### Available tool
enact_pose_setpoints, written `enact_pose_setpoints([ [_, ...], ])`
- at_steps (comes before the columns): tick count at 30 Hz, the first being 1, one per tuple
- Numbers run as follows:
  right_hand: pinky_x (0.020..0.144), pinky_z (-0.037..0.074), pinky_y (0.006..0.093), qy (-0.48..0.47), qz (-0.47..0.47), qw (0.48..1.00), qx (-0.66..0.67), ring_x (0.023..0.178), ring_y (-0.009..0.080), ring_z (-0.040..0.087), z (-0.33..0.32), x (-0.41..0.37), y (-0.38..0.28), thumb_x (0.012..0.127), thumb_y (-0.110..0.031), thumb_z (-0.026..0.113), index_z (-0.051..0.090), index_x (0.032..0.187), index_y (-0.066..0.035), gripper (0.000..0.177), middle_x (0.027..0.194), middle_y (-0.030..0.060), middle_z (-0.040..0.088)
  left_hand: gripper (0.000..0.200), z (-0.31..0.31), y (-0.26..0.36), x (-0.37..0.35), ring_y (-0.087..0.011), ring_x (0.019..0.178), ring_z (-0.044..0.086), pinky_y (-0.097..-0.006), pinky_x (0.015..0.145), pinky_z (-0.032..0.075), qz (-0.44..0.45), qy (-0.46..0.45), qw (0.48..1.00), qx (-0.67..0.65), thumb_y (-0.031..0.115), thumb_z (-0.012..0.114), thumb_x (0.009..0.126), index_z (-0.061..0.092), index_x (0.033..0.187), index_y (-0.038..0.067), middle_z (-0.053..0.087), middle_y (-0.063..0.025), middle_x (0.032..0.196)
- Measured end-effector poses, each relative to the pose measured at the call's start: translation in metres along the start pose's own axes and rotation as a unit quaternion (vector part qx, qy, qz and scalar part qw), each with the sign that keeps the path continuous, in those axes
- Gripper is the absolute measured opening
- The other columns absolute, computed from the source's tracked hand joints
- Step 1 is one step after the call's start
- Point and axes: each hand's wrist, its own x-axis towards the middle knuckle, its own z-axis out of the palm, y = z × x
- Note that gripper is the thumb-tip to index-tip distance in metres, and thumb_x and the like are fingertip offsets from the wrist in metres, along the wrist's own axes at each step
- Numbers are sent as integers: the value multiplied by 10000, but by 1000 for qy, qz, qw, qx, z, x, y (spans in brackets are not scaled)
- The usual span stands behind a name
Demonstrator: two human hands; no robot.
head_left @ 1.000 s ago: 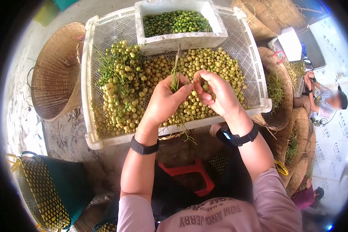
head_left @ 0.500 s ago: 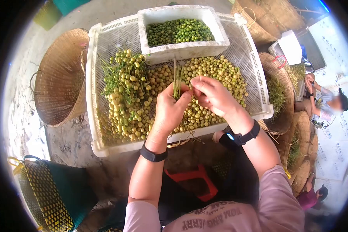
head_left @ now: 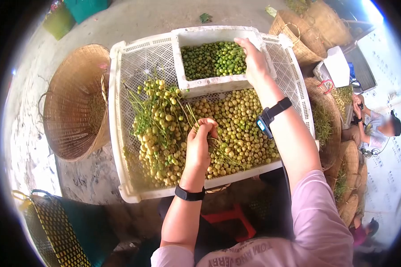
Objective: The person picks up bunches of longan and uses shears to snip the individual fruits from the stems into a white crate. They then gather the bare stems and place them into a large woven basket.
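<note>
My left hand [head_left: 201, 141] is closed around a few thin, bare stems [head_left: 190, 115] above the white mesh tray [head_left: 143, 57]. Beneath it are loose yellow-green round fruits [head_left: 240, 113], with a bunch of the same fruits still on leafy stems [head_left: 158, 115] to its left. Over the right rim of a white foam box [head_left: 225, 84] reaches my right hand [head_left: 257, 64], fingers stretched out and apart. Darker green fruits [head_left: 209, 60] fill the bottom of that box, close to the fingertips. I see nothing held in the right hand.
Left of the tray stands a large wicker basket [head_left: 60, 111]. More baskets [head_left: 327, 129] with stems line the right side, where another person [head_left: 372, 127] sits. A red plastic stool [head_left: 231, 218] is below the tray, and a woven bag [head_left: 60, 227] at lower left.
My right hand has left the stems and moved up and right to the foam box. My left hand keeps the stems, tilted now. The view has shifted, so the tray appears lower.
</note>
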Motion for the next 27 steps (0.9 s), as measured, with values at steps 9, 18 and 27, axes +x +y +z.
enact_pose_setpoints([
  [9, 979, 435, 463, -176, 56, 760, -624, 1155, 421, 527, -5, 0, 3, 907, -160, 431, 453, 1294, -39, 406, 1360, 300, 383, 134, 10, 0, -1, -118, 706, 436, -251, 690, 361, -27, -30, 997, -60, 140, 459, 899, 535, 837, 49, 477, -9, 735],
  [18, 1030, 391, 376, -190, -139, 885, -402, 1215, 351, 494, 36, 17, 43, 942, -130, 492, 469, 1317, -71, 380, 1378, 204, 435, 121, 7, -6, 6, -122, 718, 470, -255, 704, 373, -34, 3, 995, -92, 131, 475, 894, 564, 862, 55, 516, -14, 728],
  [27, 928, 462, 399, -312, 6, 883, -351, 1102, 290, 576, -7, -72, -61, 924, -329, 573, 591, 1144, -47, 358, 1202, 159, 583, 175, 14, -2, 7, -98, 719, 467, -243, 613, 373, -7, 70, 997, -33, 237, 473, 941, 542, 857, 100, 519, 10, 762],
])
